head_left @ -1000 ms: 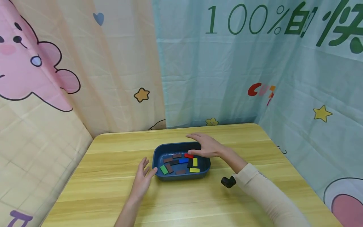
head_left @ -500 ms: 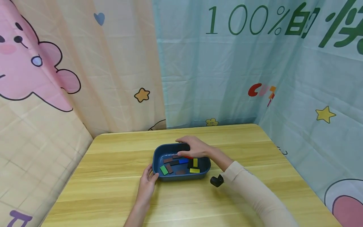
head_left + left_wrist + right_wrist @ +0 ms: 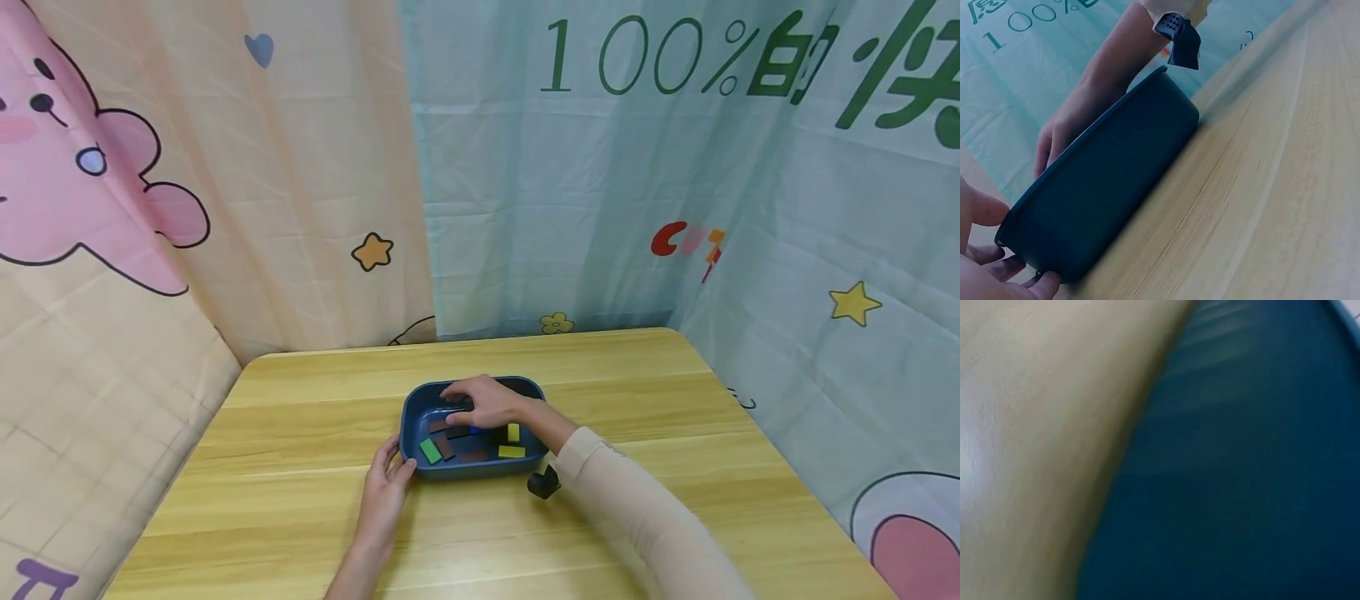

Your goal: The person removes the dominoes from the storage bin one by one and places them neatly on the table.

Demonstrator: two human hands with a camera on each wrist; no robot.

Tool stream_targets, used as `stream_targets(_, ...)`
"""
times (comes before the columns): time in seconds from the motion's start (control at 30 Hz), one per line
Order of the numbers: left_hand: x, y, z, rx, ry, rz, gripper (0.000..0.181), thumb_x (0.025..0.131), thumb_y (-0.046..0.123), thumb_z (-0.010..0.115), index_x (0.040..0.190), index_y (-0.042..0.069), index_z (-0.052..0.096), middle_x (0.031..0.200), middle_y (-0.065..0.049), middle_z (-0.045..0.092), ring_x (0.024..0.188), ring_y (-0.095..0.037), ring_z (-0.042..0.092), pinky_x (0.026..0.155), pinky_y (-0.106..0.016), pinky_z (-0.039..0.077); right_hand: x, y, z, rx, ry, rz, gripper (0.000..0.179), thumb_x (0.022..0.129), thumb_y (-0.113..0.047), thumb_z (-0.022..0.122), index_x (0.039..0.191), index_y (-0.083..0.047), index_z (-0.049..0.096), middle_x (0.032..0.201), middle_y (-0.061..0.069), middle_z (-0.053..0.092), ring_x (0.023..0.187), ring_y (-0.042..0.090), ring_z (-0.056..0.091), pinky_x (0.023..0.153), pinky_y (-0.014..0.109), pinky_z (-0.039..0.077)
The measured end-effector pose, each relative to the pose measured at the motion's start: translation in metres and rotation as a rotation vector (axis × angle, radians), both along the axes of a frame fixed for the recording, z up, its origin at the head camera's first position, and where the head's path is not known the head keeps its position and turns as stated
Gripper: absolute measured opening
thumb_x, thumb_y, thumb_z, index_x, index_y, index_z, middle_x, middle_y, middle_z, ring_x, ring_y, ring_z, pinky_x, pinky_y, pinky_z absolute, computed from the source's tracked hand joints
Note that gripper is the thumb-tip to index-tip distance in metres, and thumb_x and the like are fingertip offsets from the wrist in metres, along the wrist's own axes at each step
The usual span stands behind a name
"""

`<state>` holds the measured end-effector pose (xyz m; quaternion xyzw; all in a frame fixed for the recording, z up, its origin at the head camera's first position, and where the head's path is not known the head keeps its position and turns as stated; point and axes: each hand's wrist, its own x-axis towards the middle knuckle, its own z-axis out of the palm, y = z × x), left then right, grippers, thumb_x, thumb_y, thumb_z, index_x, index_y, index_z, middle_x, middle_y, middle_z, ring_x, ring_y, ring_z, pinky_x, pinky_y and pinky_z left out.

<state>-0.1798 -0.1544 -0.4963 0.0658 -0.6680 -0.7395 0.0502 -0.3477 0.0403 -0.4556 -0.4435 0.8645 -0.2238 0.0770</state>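
A dark blue plastic basin with rounded corners stands on the table, several small flat domino-like blocks lying in it. My left hand holds its near left corner, thumb at the rim and fingers along the outer wall; the left wrist view shows these fingertips low on the wall. Over the basin my right hand reaches down, fingers apart, above the blocks at the back. A green block, brown block and yellow block show; others are hidden beneath the hand. The right wrist view has only the basin's wall and tabletop.
The wooden table surrounds the basin and ends at printed curtains behind and at both sides. A black wrist device hangs below the right sleeve, close to the basin's right front corner.
My right hand has moved left and down into the basin, now covering the red block. My left hand has closed in on the basin's left corner. The blocks lie as before.
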Motion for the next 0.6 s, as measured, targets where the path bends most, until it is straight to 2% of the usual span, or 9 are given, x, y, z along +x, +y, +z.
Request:
stream_targets(0.13, 0.001, -0.002, 0.0, 0.006, 0.002, 0.009, 0.054, 0.108, 0.002, 0.046, 0.158, -0.006, 0.026, 0.162, -0.03, 0.022, 0.146, -0.048, 0.031, 0.116, -0.051, 0.035, -0.001, -0.009, -0.007, 0.032, 0.001, 0.011, 0.045, 0.102, -0.031, 0.067, 0.139, -0.007, 0.064, 0.134, 0.005, 0.066, 0.12, 0.015, 0.062, 0.103, 0.03, 0.049)
stream_targets(0.4, 0.002, -0.004, 0.0, -0.001, 0.007, 0.001, 0.053, 0.108, 0.001, 0.046, 0.157, -0.005, 0.027, 0.162, -0.029, 0.023, 0.146, -0.048, 0.031, 0.111, -0.034, 0.042, -0.007, -0.021, -0.02, 0.074, 0.014, 0.028, 0.041, 0.101, -0.028, 0.069, 0.137, -0.008, 0.067, 0.129, 0.001, 0.069, 0.113, 0.008, 0.064, 0.098, 0.023, 0.051)
stream_targets(0.6, 0.001, -0.001, -0.001, -0.002, 0.005, -0.011, 0.053, 0.108, 0.002, 0.046, 0.158, -0.004, 0.027, 0.162, -0.028, 0.022, 0.147, -0.047, 0.03, 0.114, -0.04, 0.039, -0.012, -0.026, -0.023, 0.108, 0.035, 0.043, 0.032, 0.101, -0.019, 0.07, 0.131, -0.008, 0.072, 0.121, 0.0, 0.072, 0.106, 0.006, 0.066, 0.094, 0.021, 0.052)
